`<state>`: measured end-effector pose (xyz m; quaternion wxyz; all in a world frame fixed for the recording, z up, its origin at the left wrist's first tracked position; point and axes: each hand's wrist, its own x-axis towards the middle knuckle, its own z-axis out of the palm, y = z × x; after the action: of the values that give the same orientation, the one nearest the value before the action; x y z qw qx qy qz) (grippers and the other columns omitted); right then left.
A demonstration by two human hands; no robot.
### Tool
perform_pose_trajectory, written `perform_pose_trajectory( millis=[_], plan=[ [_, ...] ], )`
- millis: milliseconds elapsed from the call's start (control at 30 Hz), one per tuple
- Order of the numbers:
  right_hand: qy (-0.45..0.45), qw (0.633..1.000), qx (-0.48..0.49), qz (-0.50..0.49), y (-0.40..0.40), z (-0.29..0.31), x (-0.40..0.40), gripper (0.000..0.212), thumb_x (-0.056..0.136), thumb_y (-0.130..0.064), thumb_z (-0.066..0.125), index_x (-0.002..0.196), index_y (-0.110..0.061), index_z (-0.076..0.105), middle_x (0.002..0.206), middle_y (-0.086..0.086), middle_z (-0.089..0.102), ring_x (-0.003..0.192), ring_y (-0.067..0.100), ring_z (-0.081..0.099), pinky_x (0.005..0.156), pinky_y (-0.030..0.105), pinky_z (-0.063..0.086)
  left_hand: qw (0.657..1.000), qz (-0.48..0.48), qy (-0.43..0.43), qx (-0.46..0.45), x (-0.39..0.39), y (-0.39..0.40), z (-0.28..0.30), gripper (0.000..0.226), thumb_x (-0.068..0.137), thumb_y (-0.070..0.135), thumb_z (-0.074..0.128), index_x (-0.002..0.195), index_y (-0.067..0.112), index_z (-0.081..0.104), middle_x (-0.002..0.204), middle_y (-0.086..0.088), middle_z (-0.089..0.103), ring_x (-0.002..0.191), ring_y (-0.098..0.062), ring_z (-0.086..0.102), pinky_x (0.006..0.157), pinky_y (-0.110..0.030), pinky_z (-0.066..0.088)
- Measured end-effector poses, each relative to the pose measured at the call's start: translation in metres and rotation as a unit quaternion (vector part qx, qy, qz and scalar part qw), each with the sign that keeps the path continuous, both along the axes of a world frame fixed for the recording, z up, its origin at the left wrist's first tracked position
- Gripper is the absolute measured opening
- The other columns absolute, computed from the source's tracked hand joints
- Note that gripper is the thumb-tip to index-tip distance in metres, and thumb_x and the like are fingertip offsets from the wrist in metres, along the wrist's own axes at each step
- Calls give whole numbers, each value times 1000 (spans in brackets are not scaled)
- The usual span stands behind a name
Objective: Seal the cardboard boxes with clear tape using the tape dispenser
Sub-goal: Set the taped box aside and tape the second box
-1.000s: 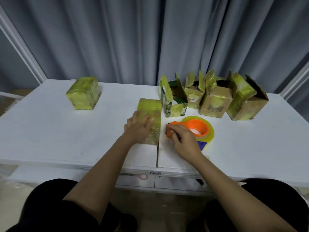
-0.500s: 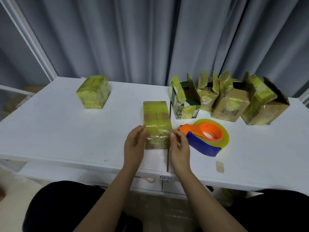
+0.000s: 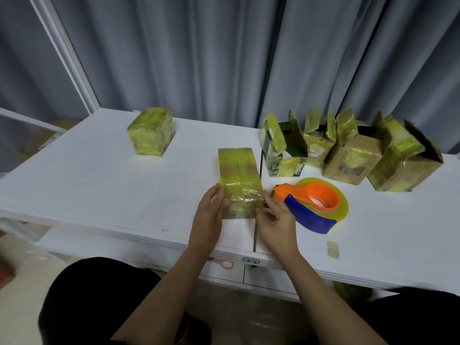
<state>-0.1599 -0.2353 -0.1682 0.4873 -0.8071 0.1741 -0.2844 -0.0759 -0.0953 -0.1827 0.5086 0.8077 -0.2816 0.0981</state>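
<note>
A closed cardboard box [image 3: 237, 168] wrapped in yellowish clear tape stands at the middle of the white table [image 3: 99, 185]. My left hand [image 3: 209, 217] presses flat against its near left side. My right hand [image 3: 276, 220] touches its near right edge with the index fingertip, the other fingers loosely bent. The tape dispenser [image 3: 311, 207], orange and blue with a yellowish roll, lies on the table just right of my right hand, untouched. Several open boxes [image 3: 351, 158] with raised flaps stand in a row behind it.
Another taped box [image 3: 151, 134] sits at the far left of the table. A small scrap of tape [image 3: 333, 249] lies near the front edge on the right. Pink scissor handles [image 3: 224, 263] show on the shelf below. A grey curtain [image 3: 224, 58] hangs behind the table.
My right hand let go of the dispenser and came to the box's right side. My left hand slid from the box's top down to its near left side.
</note>
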Motion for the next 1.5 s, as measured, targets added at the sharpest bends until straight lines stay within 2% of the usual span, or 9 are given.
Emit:
perform_pose_trajectory(
  millis=[133, 267, 533, 700, 867, 1000, 1133, 1367, 1500],
  plan=[
    [37, 998, -19, -43, -1, 12, 10, 38, 86, -44, 65, 103, -10, 67, 94, 2, 65, 85, 13, 61, 72, 23, 50, 994, 47, -76, 56, 1, 0, 2, 40, 95, 26, 45, 133, 15, 55, 114, -16, 51, 98, -24, 51, 83, -27, 42],
    [13, 995, -72, -66, 11, 3, 17, 22, 93, -26, 60, 96, -5, 56, 94, 3, 51, 90, 22, 51, 75, 38, 46, 995, 64, -55, 48, -5, -9, 6, 43, 95, 15, 46, 137, 7, 46, 95, -14, 44, 82, -24, 49, 78, -21, 38],
    [13, 983, -176, 49, -9, 16, -10, 41, 88, -8, 46, 127, -10, 58, 108, 2, 56, 98, 20, 56, 81, 16, 39, 997, 74, -15, 28, 7, -7, 14, 42, 95, 11, 44, 136, 11, 47, 98, -6, 40, 83, -15, 46, 78, -22, 40],
    [70, 913, -350, 198, -40, 39, 33, 47, 97, -8, 44, 143, -18, 45, 149, -4, 41, 139, 9, 25, 116, 25, 9, 999, 48, 19, 6, 33, 5, 19, 47, 94, 2, 52, 139, 6, 42, 97, -7, 54, 88, 1, 49, 83, -1, 34],
    [81, 935, -257, 232, -37, 25, 50, 42, 100, -7, 45, 139, -23, 46, 143, -16, 35, 137, 1, 19, 111, 8, -6, 977, 182, 88, -64, 4, -13, 4, 40, 89, -9, 45, 127, -1, 55, 120, -12, 59, 102, -9, 59, 91, -2, 37],
    [71, 950, -212, 218, -35, 18, 49, 41, 100, -7, 45, 135, -26, 50, 141, -18, 38, 139, 3, 22, 109, 5, -3, 990, 78, 98, -63, -33, -32, 3, 75, 80, -19, 41, 148, 6, 22, 154, 1, 13, 140, -2, 13, 96, 7, 17],
    [79, 948, -206, 230, -37, 21, 46, 40, 100, -6, 45, 136, -24, 50, 141, -17, 38, 139, 2, 21, 108, 3, -4, 993, 6, 87, -77, -28, -18, 4, 87, 83, 18, 71, 151, 12, 17, 156, 6, 17, 139, 3, 18, 100, 1, 22],
    [83, 950, -186, 236, -38, 26, 43, 40, 100, -8, 45, 135, -27, 46, 139, -20, 37, 137, -3, 21, 114, 12, -2, 996, 82, -8, 25, 10, -20, 17, 121, 46, 85, 56, 122, -9, 50, 98, -8, 37, 86, -18, 42, 75, -20, 40],
    [84, 949, -194, 235, -36, 27, 46, 38, 101, -8, 45, 136, -22, 51, 139, -18, 38, 136, -1, 21, 117, 23, 1, 995, 57, 78, 28, 26, -9, 23, 82, 52, 38, 89, 117, 7, 51, 95, 11, 29, 79, -6, 43, 76, -18, 47]
  ],
)
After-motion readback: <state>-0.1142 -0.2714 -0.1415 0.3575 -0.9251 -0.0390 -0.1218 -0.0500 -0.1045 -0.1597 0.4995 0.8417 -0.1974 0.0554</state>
